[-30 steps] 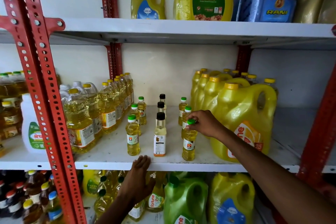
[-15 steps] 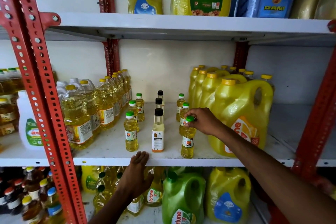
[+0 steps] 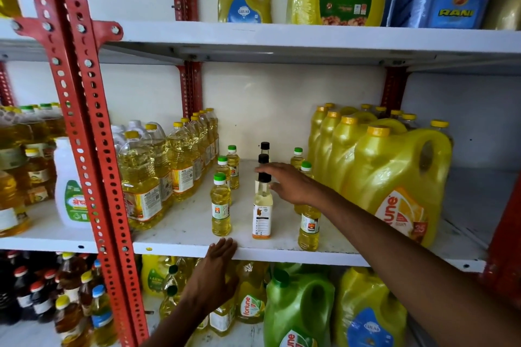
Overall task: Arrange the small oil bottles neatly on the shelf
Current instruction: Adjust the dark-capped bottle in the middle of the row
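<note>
**Reaching over the black-capped bottle, middle shelf**

Standing widest in view is the white middle shelf (image 3: 180,229), carried on red perforated uprights (image 3: 93,132); all places below are given relative to the front black-capped bottle (image 3: 262,207), which stands upright near the shelf's front edge.

Right of it: a row of large yellow jugs (image 3: 394,177) running front to back, the front one with an orange-lettered label. Left of it: rows of clear yellow-capped oil bottles (image 3: 180,163), also running toward the back wall.

Right arm crosses in from the lower right. Right hand (image 3: 290,183) is spread wide, palm down, fingers extended over and just behind the bottle's black cap; I cannot tell whether it touches the cap. It holds nothing.

Left hand (image 3: 215,273) lies below and slightly left of the bottle, flat and open, fingertips resting against the shelf's front lip. Nothing held.

Small bottles, all upright:
- Directly behind it: two more black-capped bottles (image 3: 264,151) in single file.
- Left of it: a file of three green-capped bottles (image 3: 221,205).
- Right of it: a front green-capped bottle (image 3: 309,227), its cap hidden by the right wrist, and two more green-capped ones (image 3: 306,167) behind that.

The three files stand apart from one another, with bare shelf between.
</note>
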